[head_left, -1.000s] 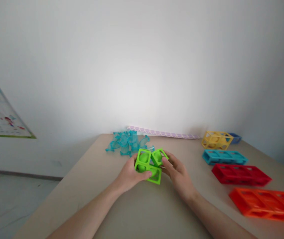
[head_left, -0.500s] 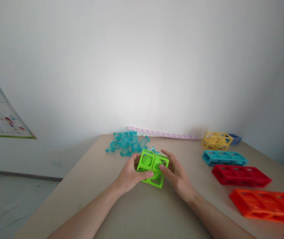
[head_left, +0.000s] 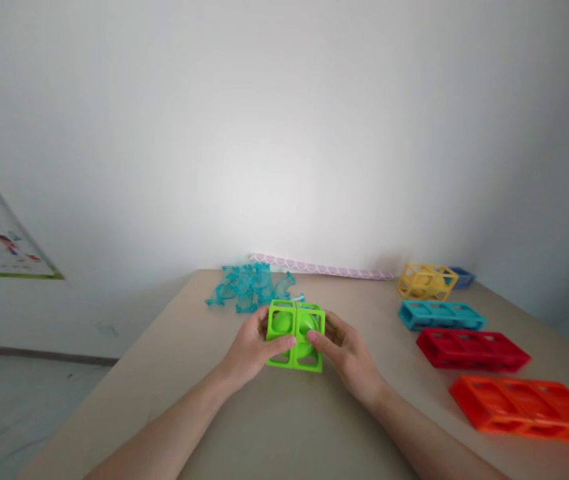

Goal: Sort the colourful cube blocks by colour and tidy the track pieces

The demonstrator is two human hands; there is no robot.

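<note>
Between my two hands is a lime-green plastic block [head_left: 295, 363] made of open square frames with rounded shapes inside. My left hand [head_left: 252, 347] grips its left side, the thumb lying across the front face. On the right side my right hand [head_left: 347, 350] holds it, with the thumb pressed on the front and the fingers behind. Most of the fingers are hidden by the block. Just behind it lies a pile of translucent teal plastic pieces [head_left: 249, 287].
Along the table's [head_left: 204, 413] right side sit an orange block [head_left: 529, 407], a red block [head_left: 474, 350], a turquoise block [head_left: 442, 315], a yellow frame block [head_left: 427, 281] and a blue block [head_left: 463, 277]. A purple patterned strip [head_left: 324, 268] runs along the wall.
The green block has turned from a tilt to nearly level, its front facing me more squarely. Both hands still hold it, and the right fingers have closed in along its side. The view has shifted slightly.
</note>
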